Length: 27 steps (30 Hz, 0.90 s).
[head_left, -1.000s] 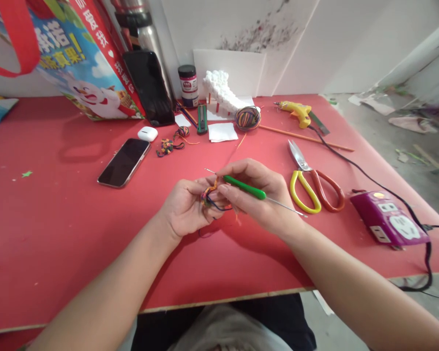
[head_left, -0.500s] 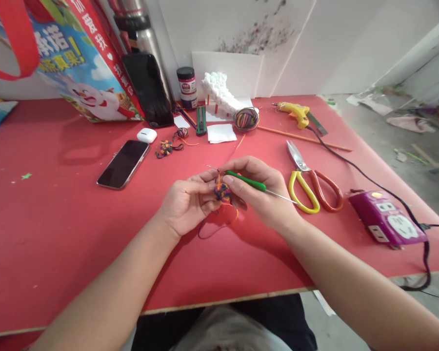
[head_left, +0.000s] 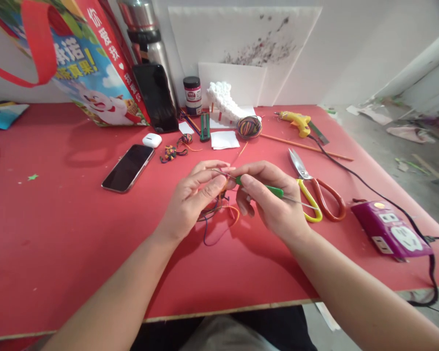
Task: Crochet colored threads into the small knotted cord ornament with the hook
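Observation:
My right hand (head_left: 274, 197) is closed around the green handle of a crochet hook (head_left: 276, 190), its thin metal shank reaching left to my left fingertips. In my left hand (head_left: 195, 197), thumb and fingers pinch a small multicoloured crochet piece (head_left: 224, 195), mostly hidden behind the thumb. Loose yarn ends in orange and blue loop down below it. From the piece an orange strand runs up and back toward a multicoloured yarn ball (head_left: 249, 127). Scissors (head_left: 307, 178) with yellow and red handles lie just right of my right hand.
A phone (head_left: 128, 168), an earbud case (head_left: 152, 141) and a small crocheted piece (head_left: 171, 154) lie to the left. Behind stand a gift bag (head_left: 106, 92), a steel flask (head_left: 157, 51) and a paint jar (head_left: 192, 96). A glue gun (head_left: 296, 122) and a purple power strip (head_left: 391, 229) sit right.
The crochet piece has turned so my left thumb now covers most of it. The hook and my right hand have shifted slightly right, and the whole view has moved a little.

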### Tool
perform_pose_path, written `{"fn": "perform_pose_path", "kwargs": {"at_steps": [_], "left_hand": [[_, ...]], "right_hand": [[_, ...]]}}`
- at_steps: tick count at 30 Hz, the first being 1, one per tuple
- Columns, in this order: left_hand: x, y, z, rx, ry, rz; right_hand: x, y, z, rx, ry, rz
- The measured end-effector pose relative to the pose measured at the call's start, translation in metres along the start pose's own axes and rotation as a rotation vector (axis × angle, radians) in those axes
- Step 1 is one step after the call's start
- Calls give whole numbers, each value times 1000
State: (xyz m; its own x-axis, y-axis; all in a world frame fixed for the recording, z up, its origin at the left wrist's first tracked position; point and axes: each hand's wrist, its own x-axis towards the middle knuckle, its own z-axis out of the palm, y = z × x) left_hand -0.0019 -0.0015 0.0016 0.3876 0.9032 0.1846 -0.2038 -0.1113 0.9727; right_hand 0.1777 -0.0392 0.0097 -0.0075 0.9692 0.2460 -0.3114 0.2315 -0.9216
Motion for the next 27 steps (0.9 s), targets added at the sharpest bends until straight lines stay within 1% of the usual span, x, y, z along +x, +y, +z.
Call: {"fn": "perform_pose_path", "kwargs": {"at_steps": [2, 4, 7, 10, 17, 20, 24, 27], "left_hand": [[0, 0, -4, 31, 7, 40], [-1, 0, -5, -11, 0, 44], [0, -2, -3, -94, -20, -6], [0, -5, -1, -115, -9, -51], [0, -6, 0, -272, -21, -185], [1, -6, 2, -292, 5, -220], [1, -5, 4, -255, 60, -255], [1, -4, 5, -227, 100, -314]], "right_hand": [[1, -1, -2, 10, 4, 0], [2, -1, -3, 26, 11, 6], [3, 0, -3, 53, 12, 34], [4, 1, -3, 62, 14, 55], [5, 2, -2, 29, 52, 50], [5, 1, -2, 19, 60, 56], [6, 1, -2, 53, 87, 86], [7, 2, -2, 70, 98, 106]]}}
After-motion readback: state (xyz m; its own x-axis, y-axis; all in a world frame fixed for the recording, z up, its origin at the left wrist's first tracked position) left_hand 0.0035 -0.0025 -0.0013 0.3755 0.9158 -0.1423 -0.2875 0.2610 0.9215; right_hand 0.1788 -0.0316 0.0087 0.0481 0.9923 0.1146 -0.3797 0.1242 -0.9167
